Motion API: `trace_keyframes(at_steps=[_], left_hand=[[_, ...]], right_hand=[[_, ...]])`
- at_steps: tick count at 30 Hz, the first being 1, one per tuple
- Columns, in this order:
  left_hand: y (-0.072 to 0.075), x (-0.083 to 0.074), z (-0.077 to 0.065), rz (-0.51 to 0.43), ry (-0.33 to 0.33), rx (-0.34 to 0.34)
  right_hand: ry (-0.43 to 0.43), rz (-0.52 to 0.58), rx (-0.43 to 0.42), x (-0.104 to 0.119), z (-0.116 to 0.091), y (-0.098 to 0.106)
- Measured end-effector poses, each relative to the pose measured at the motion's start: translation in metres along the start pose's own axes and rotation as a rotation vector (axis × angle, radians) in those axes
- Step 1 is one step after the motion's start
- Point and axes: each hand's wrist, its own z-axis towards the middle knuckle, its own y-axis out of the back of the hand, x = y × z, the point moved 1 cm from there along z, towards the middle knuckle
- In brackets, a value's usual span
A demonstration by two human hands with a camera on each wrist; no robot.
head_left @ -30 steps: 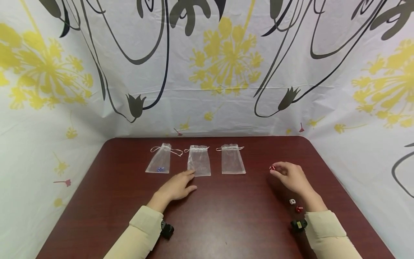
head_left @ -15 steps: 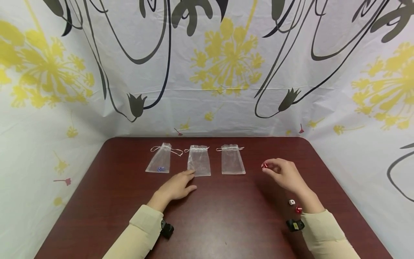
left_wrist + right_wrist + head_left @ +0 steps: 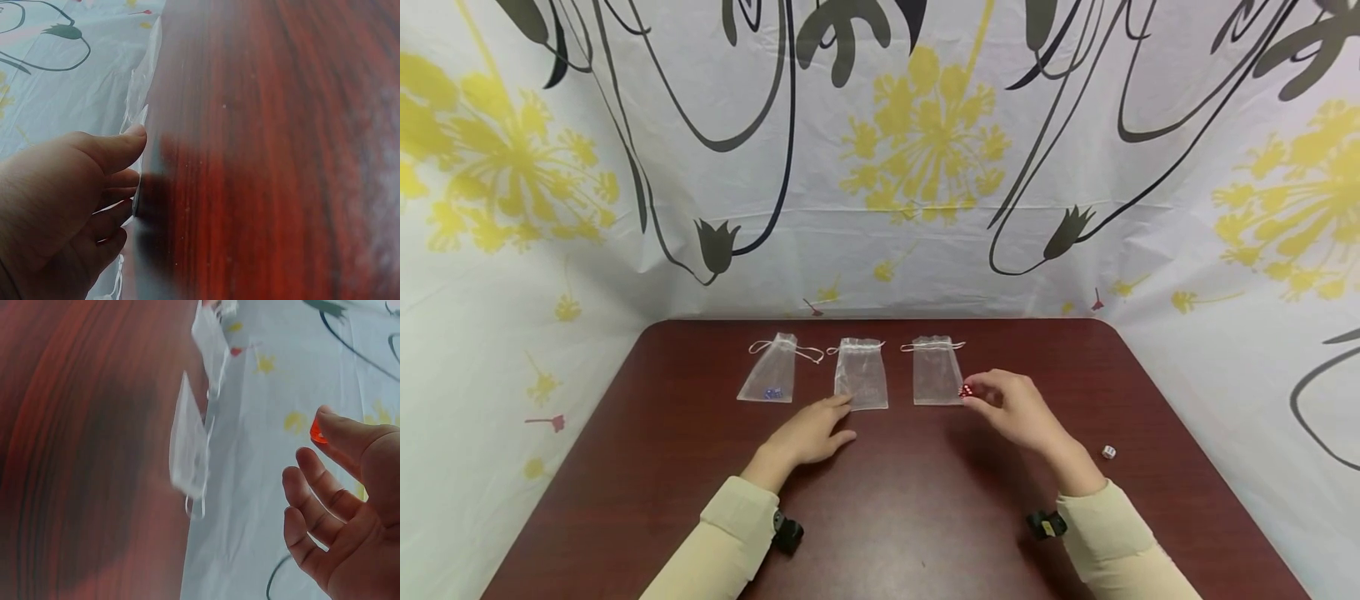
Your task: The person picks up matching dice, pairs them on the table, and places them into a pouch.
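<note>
Between thumb and index finger, my right hand (image 3: 1018, 410) pinches a red die (image 3: 966, 390), held in the air at the lower right corner of the right organza drawstring bag (image 3: 936, 375). In the right wrist view the die (image 3: 318, 432) sits at the thumb tip, the other fingers loosely bent. Relaxed and palm down, my left hand (image 3: 808, 432) rests its fingertips on the lower left corner of the middle organza bag (image 3: 862, 375). To its left lies a third sheer bag (image 3: 781, 367) with blue dice (image 3: 773, 393) inside.
A white die (image 3: 1108, 452) lies on the dark red table (image 3: 895, 517), right of my right forearm, which covers part of the tabletop. Behind the table's far edge hangs a patterned curtain (image 3: 775, 283).
My right hand has carried the red die leftward to the right bag. The forearm now covers where a red and a white die lay; another white die shows. My left hand stays still.
</note>
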Motion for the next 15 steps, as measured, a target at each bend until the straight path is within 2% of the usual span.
trace_keyframes(at_steps=[10, 15], left_hand=[[-0.002, 0.002, 0.000, -0.006, 0.009, -0.002], [-0.002, 0.002, 0.000, -0.004, 0.013, -0.008]], right_hand=[[0.115, 0.064, 0.037, 0.033, 0.015, -0.036], [0.139, 0.052, 0.060, 0.047, 0.019, -0.051]])
